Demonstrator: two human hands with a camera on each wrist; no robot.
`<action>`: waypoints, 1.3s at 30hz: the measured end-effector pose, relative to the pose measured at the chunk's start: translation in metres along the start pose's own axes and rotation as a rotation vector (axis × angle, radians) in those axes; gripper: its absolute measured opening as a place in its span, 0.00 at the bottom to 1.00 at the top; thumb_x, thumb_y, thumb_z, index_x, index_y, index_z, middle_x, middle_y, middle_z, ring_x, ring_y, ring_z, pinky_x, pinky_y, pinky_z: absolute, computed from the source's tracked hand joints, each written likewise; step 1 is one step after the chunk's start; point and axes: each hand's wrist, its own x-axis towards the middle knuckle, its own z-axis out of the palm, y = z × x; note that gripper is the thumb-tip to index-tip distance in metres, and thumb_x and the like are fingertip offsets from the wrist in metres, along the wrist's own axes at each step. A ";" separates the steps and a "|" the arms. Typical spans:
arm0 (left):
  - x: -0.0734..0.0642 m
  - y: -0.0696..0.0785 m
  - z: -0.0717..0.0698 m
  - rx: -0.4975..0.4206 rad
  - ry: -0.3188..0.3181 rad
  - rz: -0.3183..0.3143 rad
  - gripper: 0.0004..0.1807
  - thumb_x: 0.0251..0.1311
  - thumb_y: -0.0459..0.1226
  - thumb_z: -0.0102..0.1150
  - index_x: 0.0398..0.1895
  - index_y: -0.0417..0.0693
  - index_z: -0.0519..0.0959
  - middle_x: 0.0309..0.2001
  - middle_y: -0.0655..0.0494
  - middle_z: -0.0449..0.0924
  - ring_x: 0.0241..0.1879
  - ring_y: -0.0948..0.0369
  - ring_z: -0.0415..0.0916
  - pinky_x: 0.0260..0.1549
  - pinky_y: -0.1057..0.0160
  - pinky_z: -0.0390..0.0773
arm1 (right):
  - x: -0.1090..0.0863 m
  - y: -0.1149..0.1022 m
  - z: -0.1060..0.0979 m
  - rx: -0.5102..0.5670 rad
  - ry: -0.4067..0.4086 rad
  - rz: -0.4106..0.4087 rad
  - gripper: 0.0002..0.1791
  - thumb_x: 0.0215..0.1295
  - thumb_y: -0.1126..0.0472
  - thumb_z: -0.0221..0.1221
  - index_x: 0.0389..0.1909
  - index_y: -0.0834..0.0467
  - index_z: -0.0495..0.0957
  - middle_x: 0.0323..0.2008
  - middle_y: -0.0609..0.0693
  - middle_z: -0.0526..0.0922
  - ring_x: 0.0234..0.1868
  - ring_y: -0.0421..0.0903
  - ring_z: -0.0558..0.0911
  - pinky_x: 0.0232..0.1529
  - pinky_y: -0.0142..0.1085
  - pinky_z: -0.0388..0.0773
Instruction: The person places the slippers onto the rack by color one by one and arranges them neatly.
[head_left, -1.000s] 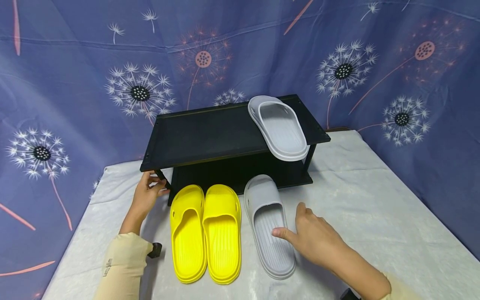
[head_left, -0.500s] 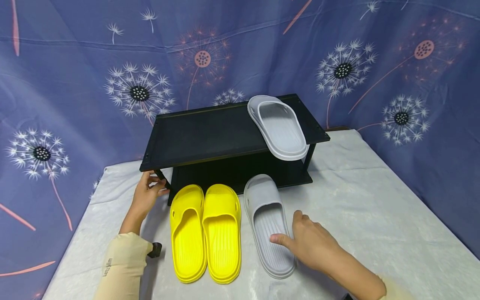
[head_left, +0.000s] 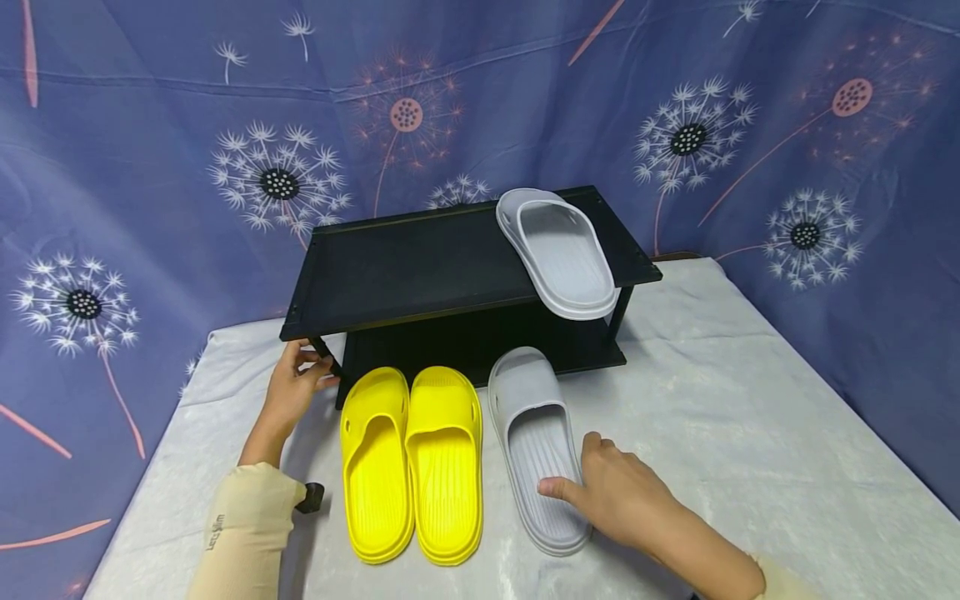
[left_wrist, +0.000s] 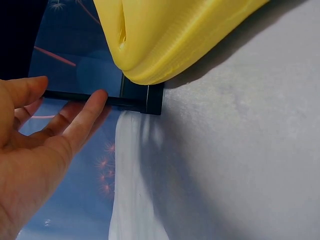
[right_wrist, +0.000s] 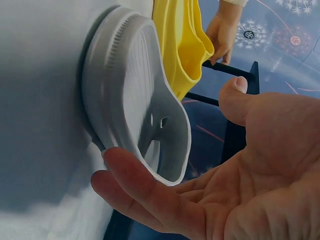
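Note:
My left hand (head_left: pixel 291 392) holds the left front post of a black two-tier shoe rack (head_left: pixel 420 267), thumb and fingers on either side of the thin bar (left_wrist: pixel 75 96). A grey slipper (head_left: pixel 542 454) lies toe toward the rack on the right. My right hand (head_left: pixel 626 492) is beside it, thumb over the footbed in the head view. In the right wrist view its fingers (right_wrist: pixel 135 175) reach along the slipper's outer side, relaxed, with a gap between palm and slipper. The matching grey slipper (head_left: pixel 566 254) rests on the rack's top shelf at the right, its heel past the front edge.
A yellow slipper (head_left: pixel 377 467) and its mate (head_left: pixel 444 467) lie side by side on the white cloth (head_left: pixel 712 417), in front of the rack's left half. A blue dandelion-print curtain (head_left: pixel 480 100) hangs right behind the rack.
My right hand has shifted slightly down and left along the grey slipper's side. The left hand stays on the rack post, and the slippers have not moved.

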 end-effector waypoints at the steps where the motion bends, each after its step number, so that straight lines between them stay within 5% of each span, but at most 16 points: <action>1: 0.000 0.000 0.000 -0.003 -0.001 0.000 0.23 0.70 0.32 0.49 0.65 0.46 0.58 0.48 0.41 0.64 0.42 0.48 0.77 0.45 0.50 0.82 | 0.000 0.000 0.001 -0.004 -0.002 0.000 0.54 0.46 0.27 0.63 0.50 0.75 0.69 0.40 0.65 0.79 0.32 0.55 0.79 0.32 0.51 0.79; 22: -0.001 -0.003 0.000 -0.023 0.007 0.002 0.22 0.69 0.31 0.49 0.63 0.45 0.59 0.47 0.42 0.64 0.40 0.54 0.78 0.44 0.50 0.83 | 0.001 0.002 0.014 -0.024 -0.026 -0.037 0.52 0.48 0.27 0.62 0.51 0.74 0.71 0.39 0.62 0.78 0.32 0.56 0.79 0.33 0.53 0.79; 39: 0.000 0.001 0.000 -0.010 0.001 -0.007 0.23 0.70 0.32 0.49 0.65 0.47 0.58 0.48 0.41 0.64 0.42 0.49 0.77 0.46 0.49 0.82 | 0.001 -0.003 0.023 -0.035 0.048 -0.095 0.54 0.44 0.29 0.65 0.50 0.77 0.70 0.40 0.66 0.79 0.32 0.58 0.80 0.34 0.55 0.80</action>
